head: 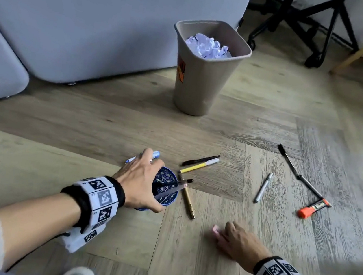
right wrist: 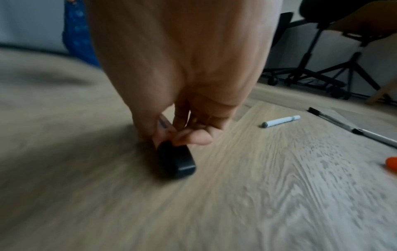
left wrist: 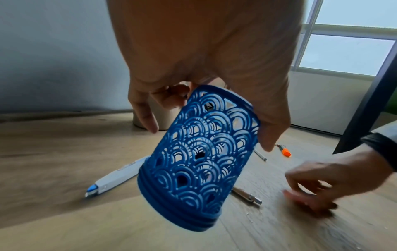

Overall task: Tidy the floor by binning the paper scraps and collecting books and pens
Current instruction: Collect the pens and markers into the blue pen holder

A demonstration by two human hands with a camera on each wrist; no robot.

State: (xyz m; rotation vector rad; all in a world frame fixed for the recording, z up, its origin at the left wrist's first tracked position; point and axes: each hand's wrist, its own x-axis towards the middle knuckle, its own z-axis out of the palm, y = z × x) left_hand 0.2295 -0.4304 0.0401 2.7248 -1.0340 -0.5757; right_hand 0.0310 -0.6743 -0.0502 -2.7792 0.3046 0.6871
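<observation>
**Left hand on the pen cup, right hand on a pink marker**

Beyond my left hand [head: 139, 184] I see the tan bin [head: 203, 70] standing upright on the wood floor [head: 83, 122], crumpled white paper scraps [head: 207, 46] piled inside it.

My left hand grips the blue lattice pen cup [left wrist: 199, 158] from above, fingers curled round its rim, and the cup hangs tilted and clear of the floor in the left wrist view. 2 dark pens [head: 171, 189] poke out of its mouth.

A white pen with blue tip [left wrist: 116, 177] lies just past that hand's fingertips. A brass pen [head: 187, 196] lies just beside the cup, between my 2 hands.

My right hand [head: 241, 243] is down at the floor, fingers pinching a pink marker with a black cap [right wrist: 174, 157]; the marker touches the floor.

Beyond the right hand lie a silver pen [head: 263, 187], a black pen and a yellow pen [head: 200, 162] side by side, 2 long clear pens [head: 300, 172], and an orange highlighter [head: 312, 208].
</observation>
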